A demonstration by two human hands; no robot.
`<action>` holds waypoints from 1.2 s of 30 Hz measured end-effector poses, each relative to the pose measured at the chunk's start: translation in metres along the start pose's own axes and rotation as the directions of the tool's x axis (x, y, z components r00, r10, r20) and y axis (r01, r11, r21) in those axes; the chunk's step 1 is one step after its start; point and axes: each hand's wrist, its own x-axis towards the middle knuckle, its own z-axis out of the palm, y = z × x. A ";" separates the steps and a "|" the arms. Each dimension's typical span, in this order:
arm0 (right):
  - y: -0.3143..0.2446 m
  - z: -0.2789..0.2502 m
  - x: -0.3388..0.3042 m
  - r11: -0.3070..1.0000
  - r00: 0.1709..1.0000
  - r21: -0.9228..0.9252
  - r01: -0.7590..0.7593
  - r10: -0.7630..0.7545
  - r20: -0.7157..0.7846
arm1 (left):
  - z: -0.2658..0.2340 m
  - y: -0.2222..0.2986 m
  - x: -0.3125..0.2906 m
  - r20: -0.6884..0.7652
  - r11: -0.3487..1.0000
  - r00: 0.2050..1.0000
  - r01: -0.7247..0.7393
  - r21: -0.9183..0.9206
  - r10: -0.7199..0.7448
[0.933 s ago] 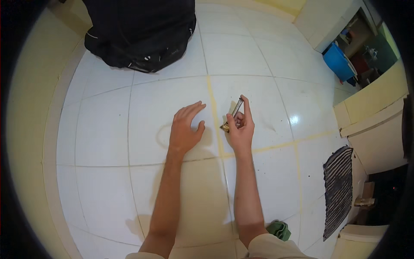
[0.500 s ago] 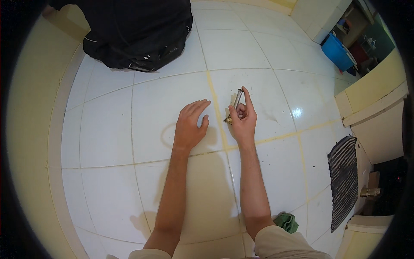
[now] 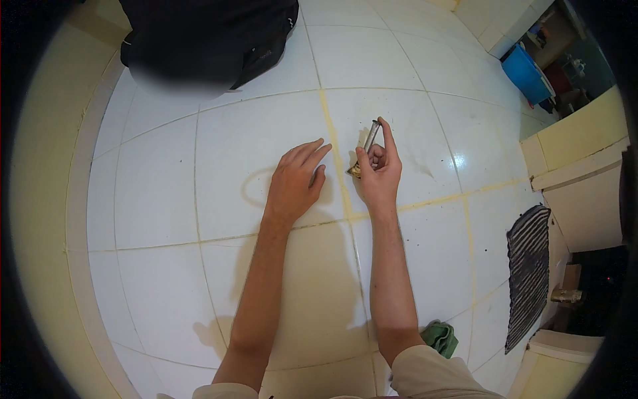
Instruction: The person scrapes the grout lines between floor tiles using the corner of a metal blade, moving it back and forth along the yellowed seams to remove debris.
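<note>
Left hand (image 3: pixel 294 179): empty, fingers bent, thumb apart, palm turned rightward | tool (image 3: pixel 372 136): right of left hand, within right hand, long axis going away and slightly right; contact with floor (image 3: pixel 153 199) not clear | right hand (image 3: pixel 381 169): closed around tool, forefinger stretched to its far end.

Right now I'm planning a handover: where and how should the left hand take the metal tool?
Probably take the metal tool by its grey shaft, from the left: a slim stretch shows between the thumb and index finger of the right hand, facing the open left hand. The brassy lower end looks pointed, so it's better avoided.
</note>
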 end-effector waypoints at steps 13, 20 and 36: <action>-0.003 0.004 -0.002 1.000 1.000 0.000 0.001 -0.001 0.015 | -0.002 0.002 -0.001 -0.011 0.998 0.999 0.043 -0.056 -0.044; -0.008 0.006 -0.003 0.996 0.998 -0.089 0.016 -0.012 0.055 | -0.003 0.001 -0.002 -0.031 0.982 0.997 0.068 -0.174 -0.074; -0.008 0.003 -0.002 0.997 0.992 -0.076 0.019 -0.010 0.127 | -0.003 0.000 -0.003 -0.013 0.982 0.996 0.086 -0.171 -0.089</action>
